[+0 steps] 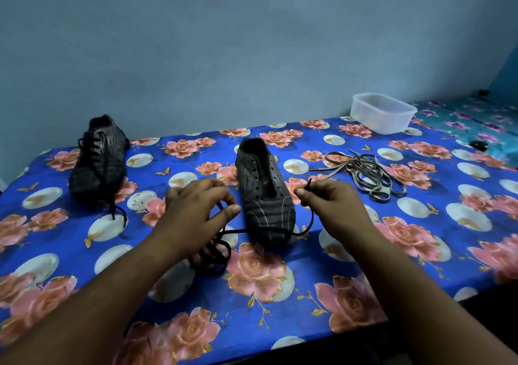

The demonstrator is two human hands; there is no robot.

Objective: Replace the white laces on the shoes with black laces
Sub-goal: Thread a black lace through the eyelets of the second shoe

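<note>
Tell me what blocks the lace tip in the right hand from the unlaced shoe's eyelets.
Nothing visible does. The right hand pinches the black lace tip just right of the unlaced shoe, whose eyelets lie open.

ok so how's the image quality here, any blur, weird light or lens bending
Head view: dim, bluish light with no glare; soft shadows fall under the forearms. The wide lens bows the table edge and stretches the arms at the bottom. The middle shoe and the black lace look slightly soft, and the dark lace blends into shadow near the left hand.
</note>
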